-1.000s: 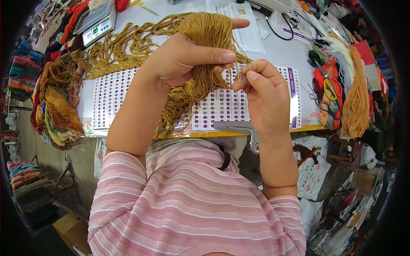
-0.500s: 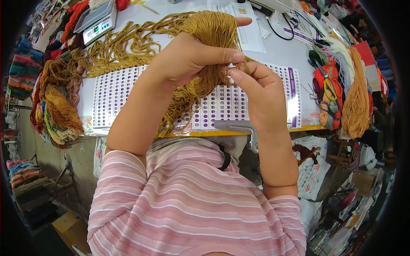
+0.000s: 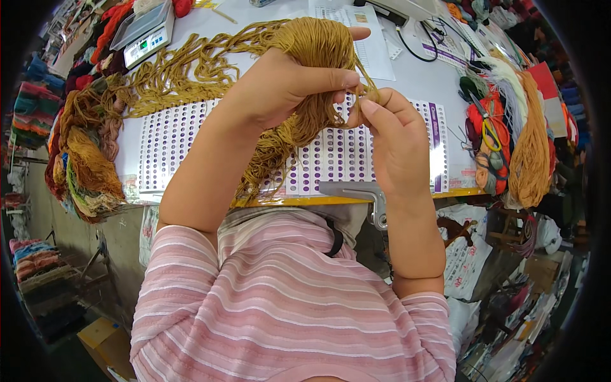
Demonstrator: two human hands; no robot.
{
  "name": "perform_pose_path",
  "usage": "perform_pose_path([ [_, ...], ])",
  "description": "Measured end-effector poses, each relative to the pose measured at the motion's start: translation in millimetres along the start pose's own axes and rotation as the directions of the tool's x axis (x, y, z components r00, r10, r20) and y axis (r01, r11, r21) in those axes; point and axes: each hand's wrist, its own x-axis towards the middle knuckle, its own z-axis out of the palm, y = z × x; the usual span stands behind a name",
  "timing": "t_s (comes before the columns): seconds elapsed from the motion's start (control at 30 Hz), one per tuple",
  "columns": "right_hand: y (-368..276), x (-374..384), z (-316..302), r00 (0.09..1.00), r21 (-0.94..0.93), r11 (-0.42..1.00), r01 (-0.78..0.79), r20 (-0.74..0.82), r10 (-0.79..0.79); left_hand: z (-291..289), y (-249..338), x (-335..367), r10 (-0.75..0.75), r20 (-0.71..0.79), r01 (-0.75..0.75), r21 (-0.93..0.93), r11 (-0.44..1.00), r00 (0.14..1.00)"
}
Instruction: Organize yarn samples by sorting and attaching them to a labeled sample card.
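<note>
A thick hank of mustard-gold yarn (image 3: 315,41) is draped over my left hand (image 3: 286,89), whose fingers run beneath the strands with the thumb lying across the front. One fingertip pokes out past the hank on the right. Beside it, my right hand (image 3: 394,130) pinches a few gold strands between thumb and forefinger, close to the left thumb tip. The yarn's lower part hangs down over perforated white cards (image 3: 328,159) with rows of purple dots. More loose gold strands (image 3: 184,70) trail across the table to the left.
A digital scale (image 3: 148,41) stands at the back left. Bundles of brown and green yarn (image 3: 89,149) hang over the left edge. On the right lie yellow-handled scissors (image 3: 490,130) on red yarn, and an orange hank (image 3: 531,143). A grey metal bracket (image 3: 353,190) sits at the front edge.
My right hand has shifted slightly to the right with the pinched strands, drawing them away from the hank. The left hand stays nearly where it was.
</note>
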Motion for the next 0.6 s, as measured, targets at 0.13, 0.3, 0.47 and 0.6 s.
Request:
perform_pose_path([
  [0.13,-0.2,-1.1,-0.3,1.0,-0.083,0.997,0.003,-0.013,-0.004,2.4,-1.0,1.0,0.01,-0.004,-0.01,-0.003,1.0,1.0],
  [0.3,-2.3,-0.5,-0.8,1.0,-0.093,0.995,0.017,-0.016,-0.019,-0.7,-2.7,3.8,0.012,0.009,-0.012,0.032,0.999,1.0],
  [0.47,-1.1,-1.1,0.8,0.998,-0.06,0.996,0.068,-0.003,-0.069,-4.9,-4.3,3.6,-0.007,0.035,0.007,-0.002,1.0,0.999],
  [0.6,3.1,1.1,-0.6,0.987,-0.118,0.986,0.12,-0.088,-0.131,-2.7,-4.3,6.1,0.005,0.074,0.0,-0.072,0.997,0.997],
])
